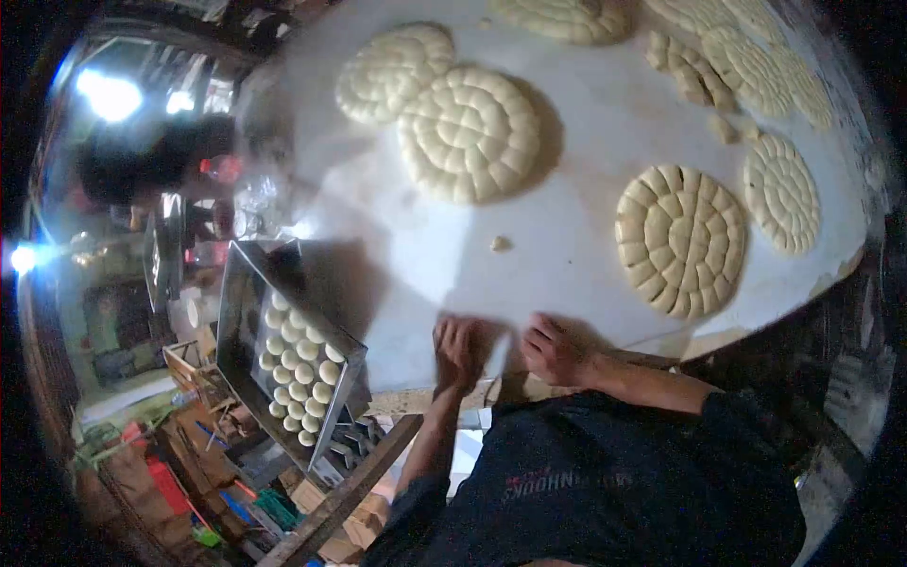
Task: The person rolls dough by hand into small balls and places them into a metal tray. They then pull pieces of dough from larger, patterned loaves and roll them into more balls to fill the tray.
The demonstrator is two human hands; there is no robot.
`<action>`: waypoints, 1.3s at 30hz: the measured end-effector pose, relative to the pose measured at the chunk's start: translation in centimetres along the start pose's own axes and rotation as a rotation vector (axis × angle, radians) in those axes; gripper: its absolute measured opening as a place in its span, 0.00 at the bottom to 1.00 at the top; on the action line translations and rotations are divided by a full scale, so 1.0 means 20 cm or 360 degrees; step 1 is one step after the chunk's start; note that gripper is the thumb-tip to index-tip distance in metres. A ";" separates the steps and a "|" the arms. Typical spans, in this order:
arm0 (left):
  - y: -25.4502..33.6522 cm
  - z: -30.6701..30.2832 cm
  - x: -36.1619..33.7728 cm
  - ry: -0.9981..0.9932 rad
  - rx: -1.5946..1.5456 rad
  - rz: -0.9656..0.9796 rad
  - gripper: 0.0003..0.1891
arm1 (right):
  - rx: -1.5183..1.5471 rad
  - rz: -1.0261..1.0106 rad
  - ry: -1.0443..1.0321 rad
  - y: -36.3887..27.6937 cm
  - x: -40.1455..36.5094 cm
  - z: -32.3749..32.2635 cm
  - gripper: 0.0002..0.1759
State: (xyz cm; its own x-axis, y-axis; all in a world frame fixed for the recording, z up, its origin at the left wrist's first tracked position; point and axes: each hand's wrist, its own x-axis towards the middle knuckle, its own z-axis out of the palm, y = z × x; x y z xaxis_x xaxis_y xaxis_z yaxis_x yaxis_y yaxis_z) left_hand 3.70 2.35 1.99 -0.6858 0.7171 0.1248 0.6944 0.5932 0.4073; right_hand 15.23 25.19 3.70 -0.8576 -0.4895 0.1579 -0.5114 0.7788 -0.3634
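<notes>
My left hand point(458, 352) rests at the near edge of the white table point(576, 156), its fingers curled inward. Beside it, a short gap to the right, my right hand point(556, 351) is closed too, with its knuckles over the tabletop. Whatever lies under the fingers of either hand is hidden. A small scrap of dough point(500, 244) sits on the table beyond both hands. Farther up lies a round slab of dough point(470, 133) cut into small pieces in rings, overlapping a second cut slab point(395, 72). To the right is another cut round point(680, 241).
At left, a metal tray point(352, 383) holds several round dough balls point(304, 373). More cut dough rounds point(782, 194) and a partial strip of pieces point(692, 72) lie at the right. Bottles with red parts point(222, 169) stand beyond the table's left side. A wooden beam point(345, 491) runs below the tray.
</notes>
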 end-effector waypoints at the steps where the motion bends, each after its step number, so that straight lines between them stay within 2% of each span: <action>1: -0.04 -0.04 -0.09 0.0114 -0.0051 0.0085 0.24 | -0.0091 0.0016 0.0179 0.08 -0.08 -0.02 0.11; 2: -0.18 -0.10 -0.17 -0.0156 0.0087 0.0190 0.25 | -0.0177 0.0034 0.0357 0.15 -0.13 -0.05 0.09; 3: -0.24 -0.16 -0.10 -0.0132 0.0095 0.0184 0.25 | -0.0169 0.0168 0.0376 0.25 -0.13 -0.09 0.08; 4: -0.31 -0.19 -0.01 0.0011 0.0054 0.0026 0.21 | -0.0157 0.0310 0.0395 0.36 -0.10 -0.12 0.09; 6: -0.37 -0.26 0.23 0.0280 -0.0039 -0.0283 0.13 | -0.0252 0.0362 0.0532 0.46 0.12 -0.19 0.10; 8: -0.25 -0.22 0.49 0.0391 -0.0143 -0.0314 0.12 | -0.0146 0.0635 0.0675 0.45 0.31 -0.09 0.11; 10: -0.11 -0.16 0.55 0.0331 -0.0379 -0.0498 0.12 | -0.0116 0.0549 0.0600 0.30 0.37 -0.04 0.10; 11: -0.08 -0.07 0.48 0.0480 -0.0240 -0.0189 0.12 | -0.0097 0.0479 0.0549 0.22 0.36 -0.02 0.09; 12: 0.03 -0.13 0.47 -0.0496 -0.0021 -0.0626 0.10 | -0.0127 0.0414 0.0545 0.19 0.28 0.06 0.10; 13: 0.01 -0.08 0.31 0.0554 0.0007 0.0221 0.12 | 0.0023 0.0376 0.0440 0.18 0.20 -0.07 0.11; 14: -0.08 -0.04 0.16 0.0583 0.0014 0.0218 0.12 | 0.0174 0.0341 0.0332 0.20 0.12 -0.21 0.11; 16: -0.34 -0.02 -0.08 -0.0037 0.0132 0.0225 0.15 | -0.0095 0.0325 0.0422 0.39 -0.02 -0.06 0.07; 17: -0.41 -0.03 -0.09 0.0199 -0.1048 -0.0420 0.15 | -0.0024 0.0535 0.0412 0.43 0.04 -0.26 0.07; 18: -0.48 -0.03 -0.09 0.0441 -0.2230 -0.1065 0.16 | -0.0224 0.0638 0.0587 0.49 0.10 -0.27 0.06; 20: -0.99 0.28 -0.02 0.0161 -0.1262 -0.1137 0.16 | -0.0184 0.0749 0.0839 0.54 0.30 -0.25 0.04; 21: -0.78 0.11 0.23 0.0403 -0.1133 -0.0755 0.15 | -0.0183 0.0710 0.0819 0.52 0.37 -0.20 0.04; 22: -0.49 -0.20 0.47 0.0793 -0.0266 0.0121 0.11 | -0.0162 0.0951 0.0969 0.50 0.44 -0.13 0.04; 23: -0.51 -0.05 0.50 0.0404 -0.0275 -0.0070 0.10 | -0.0141 0.1173 0.1106 0.48 0.51 -0.08 0.04; 24: -0.55 0.07 0.51 0.0034 -0.0294 -0.0254 0.11 | -0.0146 0.1086 0.1080 0.44 0.56 -0.03 0.04; 26: -0.30 -0.23 0.39 0.0353 -0.0840 0.0168 0.11 | 0.0160 0.1224 0.1001 0.24 0.52 0.07 0.04; 27: -0.24 0.01 0.33 -0.0095 -0.0397 -0.0255 0.15 | 0.0031 0.1009 0.0861 0.15 0.46 0.08 0.04; 28: -0.26 0.15 0.12 0.0172 -0.0580 -0.0127 0.17 | -0.0094 0.0805 0.0734 0.10 0.38 0.09 0.05; 30: -0.30 0.51 -0.27 0.0424 -0.0732 -0.0108 0.20 | 0.0000 0.0921 0.0636 0.07 0.27 0.03 0.07; 31: -0.30 0.70 -0.42 0.0563 -0.0754 -0.0210 0.22 | 0.0205 0.1122 0.0465 0.10 0.24 -0.06 0.08; 32: -0.31 0.27 -0.44 0.0207 -0.0868 -0.0144 0.23 | 0.0409 0.1324 0.0278 0.15 0.20 -0.16 0.09; 34: -0.30 -0.71 -0.44 -0.0540 -0.1040 -0.0065 0.25 | 0.1056 0.2066 0.0151 0.27 0.19 -0.26 0.13; 36: -0.42 -1.28 -0.53 -0.0187 -0.1006 0.0126 0.25 | 0.1058 0.1874 0.0251 0.12 0.48 -0.35 0.14; 37: -0.55 -1.44 -0.60 0.0003 -0.0752 -0.0025 0.25 | 0.1055 0.1722 0.0340 0.02 0.66 -0.43 0.15; 39: -0.76 -1.76 -0.73 0.0298 -0.0102 -0.0396 0.21 | 0.1214 0.1101 0.0463 -0.42 1.18 -0.51 0.16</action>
State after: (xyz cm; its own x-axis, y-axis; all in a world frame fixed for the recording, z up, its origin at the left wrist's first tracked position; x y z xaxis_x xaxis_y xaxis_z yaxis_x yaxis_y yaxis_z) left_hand -4.52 -30.03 25.71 -0.8652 0.4694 0.1762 0.4892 0.7135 0.5016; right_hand -1.37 11.16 19.86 -0.9798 0.1554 -0.1259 0.1739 0.3510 -0.9201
